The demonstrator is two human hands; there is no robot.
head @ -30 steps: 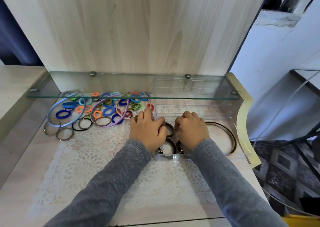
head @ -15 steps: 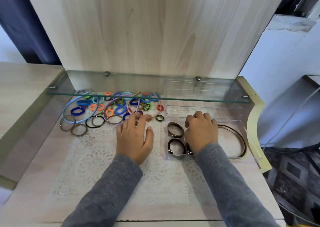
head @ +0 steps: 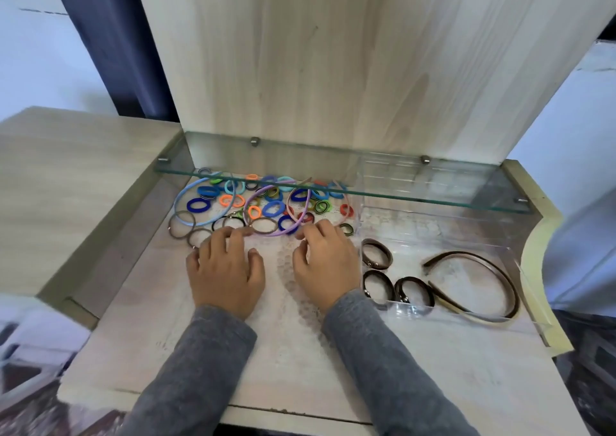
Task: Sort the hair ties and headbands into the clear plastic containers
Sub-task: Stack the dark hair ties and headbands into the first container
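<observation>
Two loose hands rest on the lace mat (head: 160, 275). My left hand (head: 226, 269) lies flat with fingers spread, holding nothing. My right hand (head: 325, 267) has softly bent fingers, also holding nothing. Just past my fingertips lies the pile of hair ties (head: 266, 202). A purple headband (head: 266, 233) lies flat there, its curve toward me at my fingertips and its ends pointing away. Right of my right hand, the clear container (head: 450, 232) holds three brown ties (head: 376, 254) and a brown headband (head: 483, 262), whose ends point left.
</observation>
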